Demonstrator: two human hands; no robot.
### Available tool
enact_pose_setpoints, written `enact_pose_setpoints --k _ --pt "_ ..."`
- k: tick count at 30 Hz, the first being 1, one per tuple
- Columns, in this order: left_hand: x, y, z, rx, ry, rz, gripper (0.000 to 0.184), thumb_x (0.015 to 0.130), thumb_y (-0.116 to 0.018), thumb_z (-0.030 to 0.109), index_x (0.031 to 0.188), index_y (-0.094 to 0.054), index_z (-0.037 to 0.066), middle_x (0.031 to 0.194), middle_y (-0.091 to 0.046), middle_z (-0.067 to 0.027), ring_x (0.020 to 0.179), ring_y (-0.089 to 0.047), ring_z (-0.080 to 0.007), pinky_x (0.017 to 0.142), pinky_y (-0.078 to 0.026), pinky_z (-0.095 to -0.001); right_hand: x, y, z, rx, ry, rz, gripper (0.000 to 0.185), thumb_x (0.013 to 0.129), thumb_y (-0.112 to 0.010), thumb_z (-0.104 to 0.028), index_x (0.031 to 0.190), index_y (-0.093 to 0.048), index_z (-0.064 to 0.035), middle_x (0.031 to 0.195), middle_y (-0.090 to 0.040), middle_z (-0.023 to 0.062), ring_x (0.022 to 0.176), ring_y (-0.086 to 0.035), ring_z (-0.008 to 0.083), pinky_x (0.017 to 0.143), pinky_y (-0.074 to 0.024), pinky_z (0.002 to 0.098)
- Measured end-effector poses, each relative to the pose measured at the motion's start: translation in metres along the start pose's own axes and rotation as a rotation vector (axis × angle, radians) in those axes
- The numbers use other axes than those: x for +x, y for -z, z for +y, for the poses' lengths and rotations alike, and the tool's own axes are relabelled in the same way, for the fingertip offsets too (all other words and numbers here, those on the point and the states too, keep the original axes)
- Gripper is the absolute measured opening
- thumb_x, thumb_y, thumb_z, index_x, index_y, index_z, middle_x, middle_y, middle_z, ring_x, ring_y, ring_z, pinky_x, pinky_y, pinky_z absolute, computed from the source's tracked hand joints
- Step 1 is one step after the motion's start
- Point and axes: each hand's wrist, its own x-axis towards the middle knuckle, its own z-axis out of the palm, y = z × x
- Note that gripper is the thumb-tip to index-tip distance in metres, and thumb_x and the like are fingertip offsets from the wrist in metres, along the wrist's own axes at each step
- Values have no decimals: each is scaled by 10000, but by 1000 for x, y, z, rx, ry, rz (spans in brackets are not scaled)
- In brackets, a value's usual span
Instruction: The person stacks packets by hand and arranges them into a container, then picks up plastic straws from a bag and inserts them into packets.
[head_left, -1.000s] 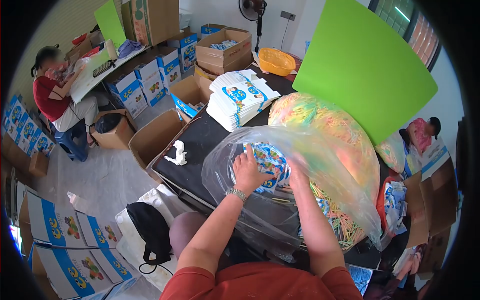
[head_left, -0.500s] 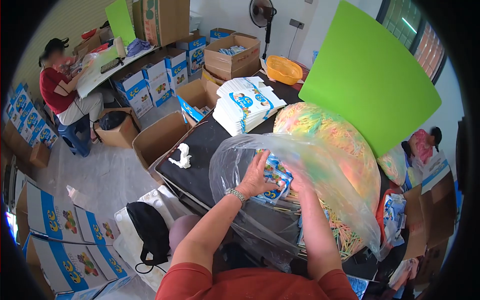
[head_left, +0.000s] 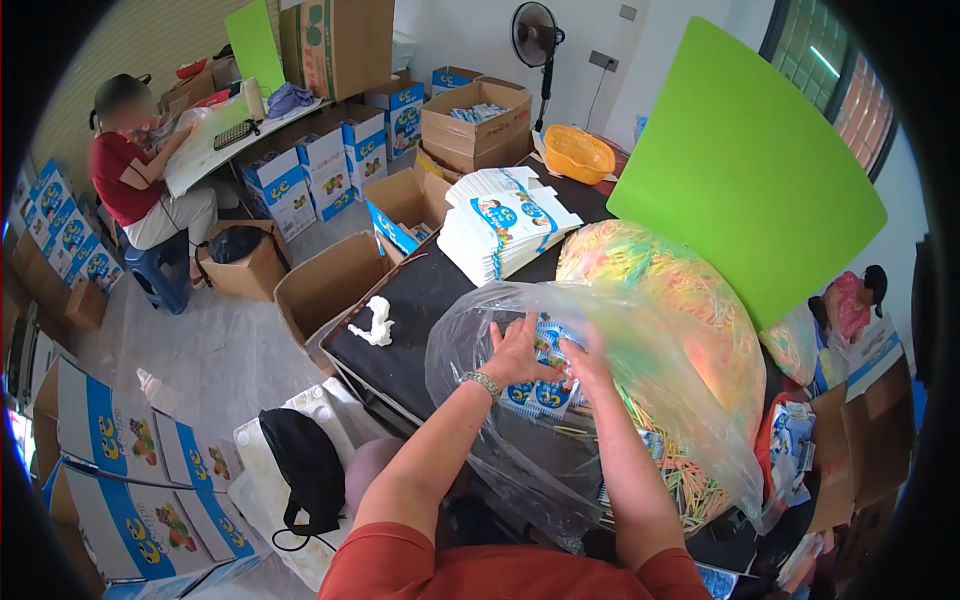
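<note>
Several small blue-and-white printed packets [head_left: 548,372] lie together inside the mouth of a large clear plastic bag [head_left: 465,325]. My left hand [head_left: 517,352], with a watch on its wrist, rests at their left side, its fingers spread. On their right side is my right hand [head_left: 590,366], thumb against the packets and fingers stretched forward, slightly blurred behind the plastic. Thin pastel sticks [head_left: 685,470] lie loose near my right forearm. Behind them bulges a mass of the same coloured sticks [head_left: 665,270] in clear plastic.
Flat printed cartons [head_left: 500,225] are stacked at the back of the black table [head_left: 400,350], beside a yellow basket [head_left: 578,155]. A green board [head_left: 750,170] rises at the right. Open cardboard boxes [head_left: 325,280] stand left. One person [head_left: 130,180] sits at another table; another [head_left: 850,305] is at right.
My left hand has spread its fingers and shifted slightly, showing more of the packets. The right hand's thumb now lies over the packets' right edge. The whole view has shifted slightly.
</note>
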Motion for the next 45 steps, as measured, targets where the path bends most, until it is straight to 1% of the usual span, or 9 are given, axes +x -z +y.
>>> enact_pose_setpoints --k 3,9,12,17,19,29,38,41,45 --pt "-4 1 -1 -64 -37 -56 1298 489 -837 561 1445 -144 22 1343 -402 -222 1334 -318 -353 1103 27 -586 -12 -15 -17 -150 -64 158 616 809 -654 -50 1364 -388 -53 1241 -508 101 1093 -512 194 882 -464 334" --pt "-56 -11 6 -151 -602 244 1069 609 -852 263 1433 -211 34 1316 -378 -254 1221 -409 -417 996 -394 -448 -58 9 -11 471 -5 -30 721 750 -621 23 1402 -326 -64 1227 -537 107 1109 -538 211 947 -449 356" --pt "-69 -19 2 -114 -800 287 1154 550 -894 241 1437 -188 21 1370 -321 -259 1227 -408 -421 1013 -379 -441 -72 14 -16 507 27 -92 559 736 -677 -37 1260 -480 -23 1138 -593 78 1014 -580 175 884 -480 337" --pt "-84 -18 5 -278 -410 406 1331 514 -917 307 1442 -23 -28 1376 -327 -268 1259 -399 -396 1058 -335 -389 -93 17 -27 131 128 -257 551 729 -677 -85 1244 -495 -19 1137 -592 72 1031 -557 148 925 -431 303" --pt "-83 -21 -3 -668 -296 56 1434 526 -930 222 1456 152 74 1367 -353 -210 1230 -431 -277 1036 -358 -381 -102 10 -23 156 245 -266 641 718 -671 -59 1309 -424 -21 1193 -558 81 1087 -534 168 963 -406 310" --pt "-105 -17 -1 -334 -424 -28 1426 533 -927 221 1443 152 20 1311 -432 -205 1214 -465 -277 1037 -361 -382 -132 10 0 282 348 -63 1137 669 -839 -389 1473 -112 -43 1309 -459 176 1205 -473 257 1015 -375 366" --pt "-122 -31 26 -484 -306 69 1300 566 -902 212 1436 32 -32 1274 -480 -221 1154 -530 -297 984 -414 -368 -133 -3 3 162 449 338 642 915 -441 -531 1199 -492 42 1160 -538 138 1086 -506 212 954 -383 335" --pt "-144 -36 26 -319 -327 226 1292 533 -904 292 1429 -48 -75 1277 -451 -243 1172 -487 -340 996 -381 -401 -136 6 -15 194 478 163 496 944 -416 -416 1105 -571 28 948 -608 93 949 -552 191 886 -409 316" --pt "-141 -35 18 -182 -300 120 1384 474 -905 402 1429 -27 -82 1315 -396 -255 1239 -384 -396 1068 -261 -444 -121 21 13 155 295 3 502 974 -351 -375 1160 -575 33 1104 -621 110 1053 -552 192 940 -399 297"
